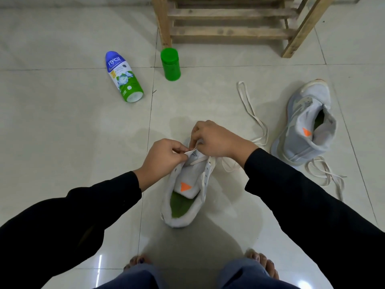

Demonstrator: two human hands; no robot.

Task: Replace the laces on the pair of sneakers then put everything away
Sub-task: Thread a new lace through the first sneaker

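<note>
A white sneaker [187,197] with an orange triangle on its tongue and a green insole stands on the tiled floor in front of me, toe away. My left hand [162,159] pinches a white lace end [190,152] at the upper eyelets. My right hand [216,138] grips the lace just beyond, over the toe end, which it hides. The lace's free length [253,115] loops off to the right. The second sneaker [306,124] lies tilted on its side at right, without lacing, another loose white lace [325,174] beside its heel.
A blue, white and green powder bottle [124,77] lies on its side at the back left. A green plastic jar [170,64] stands near it. A wooden slatted rack [229,24] stands behind. My bare feet [137,261] show at the bottom edge.
</note>
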